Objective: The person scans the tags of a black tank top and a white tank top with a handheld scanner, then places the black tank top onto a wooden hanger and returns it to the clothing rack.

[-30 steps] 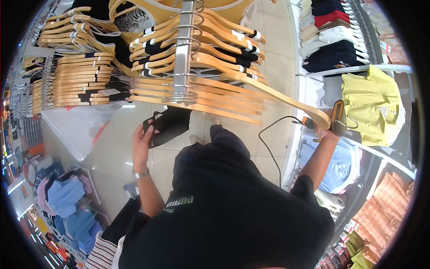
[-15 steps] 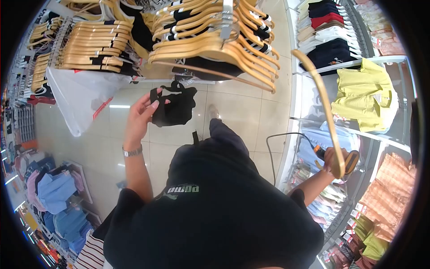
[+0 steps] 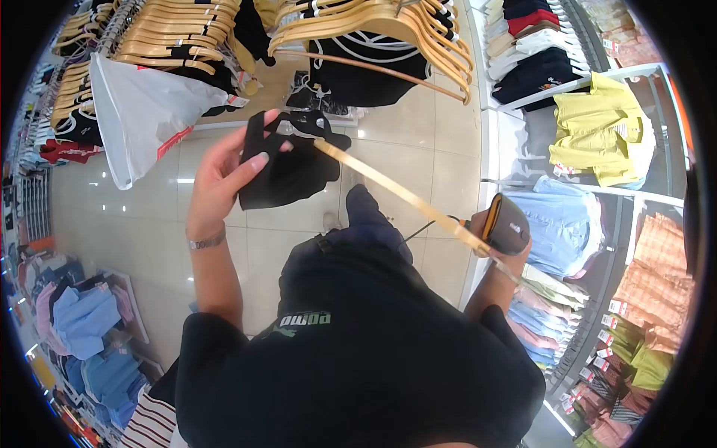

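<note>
My left hand (image 3: 214,181) is closed on a black strappy top (image 3: 287,175), thumb and fingers pinching its strap while the rest hangs down. My right hand (image 3: 517,257) grips a wooden clothes hanger (image 3: 403,194) near one end. The hanger's far tip overlaps the top near its neckline in this view. Also in the right hand is a dark handheld device (image 3: 509,230) with orange trim, and a thin black cable (image 3: 418,231) runs from that side. The fingers are partly hidden behind the device.
Ahead hangs a rack of wooden hangers (image 3: 358,30) with dark clothes. A white plastic bag (image 3: 142,112) hangs at the left. Shelves on the right hold a yellow shirt (image 3: 597,134) and blue shirts (image 3: 556,224). Folded blue clothes (image 3: 89,317) lie at lower left. Tiled floor (image 3: 142,224) lies below.
My right hand has swung inward from the right, bringing the hanger's tip to the black top. The left hand, still on the strap, has shifted slightly left and turned. My view has shifted a little.
</note>
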{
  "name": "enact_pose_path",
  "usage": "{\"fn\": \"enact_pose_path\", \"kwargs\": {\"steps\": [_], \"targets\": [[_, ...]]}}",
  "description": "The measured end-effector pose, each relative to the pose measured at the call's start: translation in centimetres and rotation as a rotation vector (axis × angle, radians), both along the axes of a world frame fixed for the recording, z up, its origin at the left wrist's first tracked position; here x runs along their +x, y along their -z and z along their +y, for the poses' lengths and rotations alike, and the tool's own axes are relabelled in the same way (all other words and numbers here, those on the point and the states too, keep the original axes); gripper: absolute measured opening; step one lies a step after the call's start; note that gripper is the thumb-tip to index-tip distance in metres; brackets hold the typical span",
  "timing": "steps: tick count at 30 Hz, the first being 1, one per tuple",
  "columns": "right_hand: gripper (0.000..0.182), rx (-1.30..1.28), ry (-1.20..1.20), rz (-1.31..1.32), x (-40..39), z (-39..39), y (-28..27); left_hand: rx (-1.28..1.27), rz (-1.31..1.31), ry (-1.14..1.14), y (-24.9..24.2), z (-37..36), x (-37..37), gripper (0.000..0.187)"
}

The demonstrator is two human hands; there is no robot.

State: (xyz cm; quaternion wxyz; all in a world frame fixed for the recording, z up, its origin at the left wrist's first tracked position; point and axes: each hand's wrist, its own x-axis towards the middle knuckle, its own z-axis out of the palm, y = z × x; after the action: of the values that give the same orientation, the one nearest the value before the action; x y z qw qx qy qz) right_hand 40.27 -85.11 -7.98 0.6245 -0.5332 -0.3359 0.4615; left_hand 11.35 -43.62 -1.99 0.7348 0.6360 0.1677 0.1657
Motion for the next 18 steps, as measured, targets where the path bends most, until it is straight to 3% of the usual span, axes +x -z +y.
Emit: {"fn": "enact_pose_path", "kwargs": {"steps": [2,5,7,9,11,14,16,18], "targets": [[0.053,-0.029,-0.043,0.174,0.7,-1.6,1.3,-0.042,0.002,0.0,0.2,0.8,-1.8,0.055],[0.056,-0.21,-0.043,0.038,0.2,-1.6,1.8,-0.113,-0.008,-0.057,0.8,0.5,-3.3,0.058],[0.059,-0.199,0.118,-0.035,-1.9,0.6,1.3,-0.207,-0.075,-0.037,0.8,0.4,-4.0,0.059],[0.062,-0.277,0.084,0.139,-2.3,0.7,3.9,-0.244,-0.103,-0.072,0.5,-0.3,-4.4,0.062],[0.064,-0.299,0.036,0.094,-2.9,0.7,6.3,-0.264,-0.133,-0.052,0.2,-0.3,-4.8,0.065],[0.059,-0.181,-0.055,0.142,-4.1,1.5,6.5,-0.224,-0.072,-0.104,-1.0,-0.9,-5.0,0.06],[0.043,-0.01,-0.275,0.216,-4.2,1.7,9.0,-0.154,-0.007,-0.098,-1.5,-0.9,-5.4,0.057],[0.037,0.056,-0.321,0.298,-4.8,1.5,10.0,-0.051,0.088,-0.102,-2.1,-0.9,-5.8,0.055]]}}
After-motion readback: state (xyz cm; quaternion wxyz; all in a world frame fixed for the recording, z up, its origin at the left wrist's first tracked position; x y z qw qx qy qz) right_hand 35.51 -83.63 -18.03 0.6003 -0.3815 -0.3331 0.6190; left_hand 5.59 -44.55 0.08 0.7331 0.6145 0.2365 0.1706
